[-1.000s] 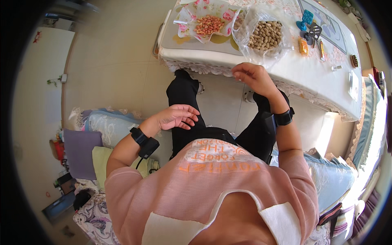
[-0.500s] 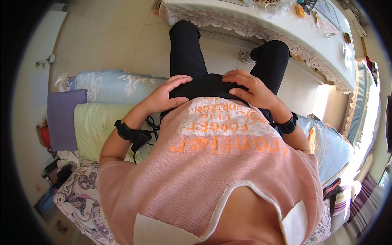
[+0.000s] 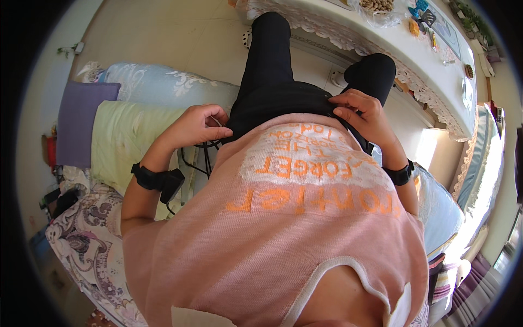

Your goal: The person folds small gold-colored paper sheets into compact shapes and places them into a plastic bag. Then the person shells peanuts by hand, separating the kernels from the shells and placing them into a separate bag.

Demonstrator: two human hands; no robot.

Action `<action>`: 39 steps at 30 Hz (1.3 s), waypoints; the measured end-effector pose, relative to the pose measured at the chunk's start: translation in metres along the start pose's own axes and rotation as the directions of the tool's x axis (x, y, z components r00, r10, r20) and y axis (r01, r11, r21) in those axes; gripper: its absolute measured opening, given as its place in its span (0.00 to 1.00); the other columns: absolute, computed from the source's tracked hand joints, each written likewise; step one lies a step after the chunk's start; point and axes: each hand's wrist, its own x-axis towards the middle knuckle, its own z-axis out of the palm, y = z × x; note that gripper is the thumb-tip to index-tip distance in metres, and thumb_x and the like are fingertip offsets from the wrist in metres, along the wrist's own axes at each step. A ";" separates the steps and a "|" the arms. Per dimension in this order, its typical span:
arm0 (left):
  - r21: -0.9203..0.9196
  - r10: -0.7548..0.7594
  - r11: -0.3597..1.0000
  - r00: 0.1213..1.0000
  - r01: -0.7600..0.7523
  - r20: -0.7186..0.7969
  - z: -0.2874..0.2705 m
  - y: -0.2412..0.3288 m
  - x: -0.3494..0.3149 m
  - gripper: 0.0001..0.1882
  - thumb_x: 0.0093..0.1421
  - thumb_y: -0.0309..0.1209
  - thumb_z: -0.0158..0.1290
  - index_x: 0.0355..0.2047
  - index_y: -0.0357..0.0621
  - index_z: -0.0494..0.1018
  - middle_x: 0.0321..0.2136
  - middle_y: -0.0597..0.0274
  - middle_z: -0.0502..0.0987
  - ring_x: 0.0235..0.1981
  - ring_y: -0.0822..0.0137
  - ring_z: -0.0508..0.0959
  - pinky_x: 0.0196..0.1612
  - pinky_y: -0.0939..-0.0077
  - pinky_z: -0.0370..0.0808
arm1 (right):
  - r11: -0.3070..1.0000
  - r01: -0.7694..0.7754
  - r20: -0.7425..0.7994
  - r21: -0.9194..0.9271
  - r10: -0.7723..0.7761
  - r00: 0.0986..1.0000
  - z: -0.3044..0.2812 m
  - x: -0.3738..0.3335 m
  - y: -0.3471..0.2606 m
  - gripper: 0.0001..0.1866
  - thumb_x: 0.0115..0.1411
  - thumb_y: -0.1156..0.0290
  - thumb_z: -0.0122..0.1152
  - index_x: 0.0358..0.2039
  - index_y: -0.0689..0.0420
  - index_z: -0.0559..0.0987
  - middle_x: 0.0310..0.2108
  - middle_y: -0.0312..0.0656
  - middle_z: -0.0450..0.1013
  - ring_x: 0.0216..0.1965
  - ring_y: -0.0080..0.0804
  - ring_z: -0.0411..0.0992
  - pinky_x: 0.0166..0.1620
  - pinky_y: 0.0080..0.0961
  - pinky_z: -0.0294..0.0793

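I am seated, wearing black trousers [image 3: 269, 65] and a pink top [image 3: 305, 229] with a white panel and orange lettering. My left hand [image 3: 202, 125] is at my left hip, its fingers curled and its thumb pointing inward, pinching the side edge of the trousers. At the other hip, my right hand [image 3: 364, 111] has thumb and fingertips closing on the black cloth near the waist. The exact grip of each fingertip is partly hidden. Black bands sit on both wrists; the left one [image 3: 163, 182] carries a dark block with a cable.
Beneath me is a sofa with a green cover [image 3: 128, 131], a purple cushion [image 3: 87, 122] and a blue cover [image 3: 169, 82]. Dark cables [image 3: 199, 158] run beside my left side. Ahead stands a table with a lace-edged white cloth [image 3: 348, 27], holding a bag of nuts [image 3: 377, 5] and small items.
Both hands have moved apart, from lying spread on my lap out to the hips, and their fingers have curled in. My left knee has shifted slightly right in view.
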 end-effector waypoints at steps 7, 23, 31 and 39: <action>-0.008 0.025 1.000 0.985 -0.024 0.172 -0.006 -0.006 -0.003 0.13 0.56 0.30 0.62 0.27 0.41 0.67 0.22 0.73 0.68 0.24 0.81 0.66 0.26 0.83 0.65 | 0.979 0.184 0.105 -0.087 -0.175 0.979 0.005 0.028 -0.025 0.09 0.59 0.74 0.62 0.40 0.62 0.80 0.31 0.42 0.74 0.30 0.31 0.75 0.33 0.22 0.74; 0.797 0.772 0.069 0.538 -0.600 0.338 -0.017 0.053 0.004 0.06 0.50 0.26 0.58 0.25 0.42 0.70 0.26 0.65 0.72 0.28 0.63 0.75 0.25 0.71 0.73 | 0.967 0.255 0.122 -0.017 -0.251 0.960 0.011 0.039 -0.038 0.10 0.59 0.69 0.63 0.39 0.60 0.80 0.32 0.43 0.78 0.29 0.35 0.76 0.34 0.27 0.75; 0.681 0.865 -0.260 0.149 -0.684 0.480 0.044 0.128 0.097 0.07 0.50 0.30 0.57 0.27 0.45 0.70 0.24 0.64 0.71 0.26 0.64 0.75 0.26 0.71 0.73 | 0.991 0.124 0.156 0.058 -0.131 0.979 0.019 0.032 -0.029 0.15 0.54 0.66 0.71 0.38 0.61 0.80 0.28 0.37 0.76 0.28 0.17 0.71 0.34 0.18 0.72; 0.452 0.801 0.343 0.508 -0.823 0.317 0.051 0.109 0.086 0.08 0.52 0.24 0.58 0.32 0.44 0.72 0.34 0.62 0.72 0.34 0.61 0.76 0.37 0.71 0.73 | 0.981 -0.026 -0.030 0.194 0.032 0.999 0.031 0.001 -0.013 0.07 0.55 0.74 0.67 0.30 0.61 0.76 0.25 0.37 0.74 0.29 0.21 0.72 0.32 0.22 0.71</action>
